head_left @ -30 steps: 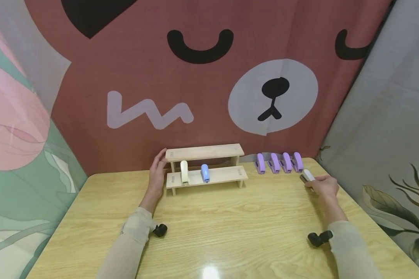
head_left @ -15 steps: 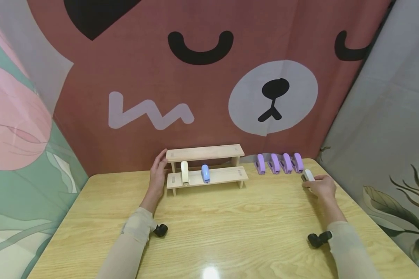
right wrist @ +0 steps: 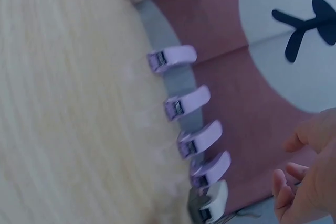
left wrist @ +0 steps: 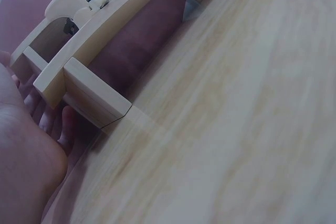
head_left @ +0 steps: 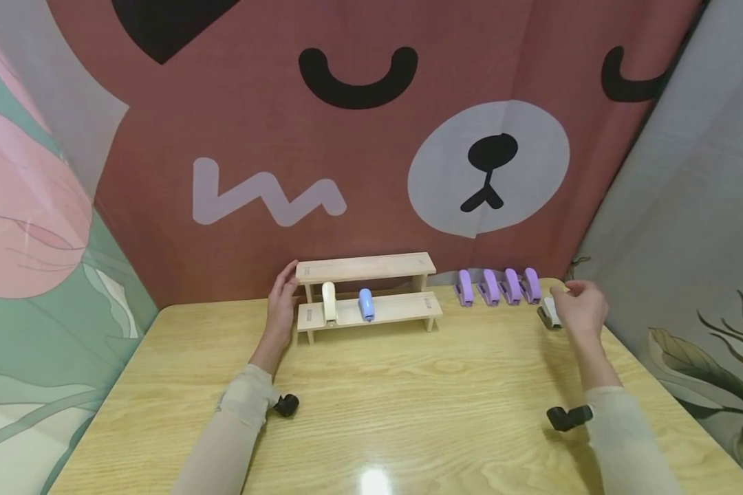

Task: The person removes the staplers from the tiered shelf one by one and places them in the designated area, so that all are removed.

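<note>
My left hand [head_left: 279, 311] rests against the left end of a two-tier wooden rack [head_left: 365, 267], its fingertips reaching up to the top board. On the lower board stand a cream mini stapler [head_left: 329, 302] and a blue mini stapler [head_left: 366, 304]. At the table's far right, my right hand [head_left: 583, 309] hovers just beside and above a white mini stapler [head_left: 552, 313] with a grey base. The right wrist view has a gap between thumb and fingers of that hand [right wrist: 310, 171], with nothing held; the white stapler [right wrist: 215, 201] stands apart from it.
Several purple mini staplers [head_left: 488, 287] stand in a row along the back edge, between the rack and the white stapler. A printed curtain [head_left: 371, 158] hangs right behind the wooden table [head_left: 408, 399]. Another curtain [head_left: 675, 206] borders the right side.
My right hand has let go of the white stapler and lifted slightly up and away. The stapler now stands on the table near the purple row. My left hand stays at the rack.
</note>
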`<action>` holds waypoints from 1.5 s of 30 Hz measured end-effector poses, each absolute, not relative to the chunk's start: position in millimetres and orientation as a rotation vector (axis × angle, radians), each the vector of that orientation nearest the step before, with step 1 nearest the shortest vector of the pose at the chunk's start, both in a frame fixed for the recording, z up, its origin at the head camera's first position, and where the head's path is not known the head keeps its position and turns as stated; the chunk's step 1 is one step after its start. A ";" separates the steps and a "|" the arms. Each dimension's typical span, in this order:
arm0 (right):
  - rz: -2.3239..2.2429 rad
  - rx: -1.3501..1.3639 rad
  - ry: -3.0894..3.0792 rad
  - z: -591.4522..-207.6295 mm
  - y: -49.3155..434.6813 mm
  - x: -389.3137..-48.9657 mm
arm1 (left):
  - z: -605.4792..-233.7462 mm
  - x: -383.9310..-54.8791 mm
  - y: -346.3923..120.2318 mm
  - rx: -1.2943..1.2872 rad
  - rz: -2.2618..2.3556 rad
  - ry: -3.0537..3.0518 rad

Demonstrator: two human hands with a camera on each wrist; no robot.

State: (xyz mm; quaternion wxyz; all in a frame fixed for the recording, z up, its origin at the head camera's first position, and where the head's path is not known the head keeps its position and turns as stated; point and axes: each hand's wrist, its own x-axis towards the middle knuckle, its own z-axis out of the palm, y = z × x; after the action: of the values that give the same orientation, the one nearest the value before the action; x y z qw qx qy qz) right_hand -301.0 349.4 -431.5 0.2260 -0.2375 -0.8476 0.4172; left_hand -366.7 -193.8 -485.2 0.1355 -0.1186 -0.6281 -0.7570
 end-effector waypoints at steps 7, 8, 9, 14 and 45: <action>1.070 -0.551 -2.256 -407.8 322.8 -297.4 | -483.1 -364.2 -195.1 -0.355 -2.207 -1.815; 1.050 -0.529 -2.239 -405.4 318.4 -296.7 | -483.1 -364.2 -195.0 -0.359 -2.210 -1.811; 1.042 -0.506 -2.223 -403.4 313.7 -296.0 | -483.1 -364.3 -194.8 -0.360 -2.212 -1.808; 1.032 -0.360 -2.181 -398.6 289.3 -293.6 | -482.7 -365.2 -193.9 -0.353 -2.218 -1.800; 1.139 0.178 -2.292 -422.6 150.8 -283.4 | -483.2 -367.0 -194.4 -0.338 -2.169 -1.836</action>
State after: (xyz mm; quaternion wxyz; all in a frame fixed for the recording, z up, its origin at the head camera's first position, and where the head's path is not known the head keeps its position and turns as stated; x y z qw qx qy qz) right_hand -283.4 150.8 -422.6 0.2838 0.0663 -0.8566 0.4258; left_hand -367.0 -194.4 -483.2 0.1394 -0.1168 -0.6352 -0.7506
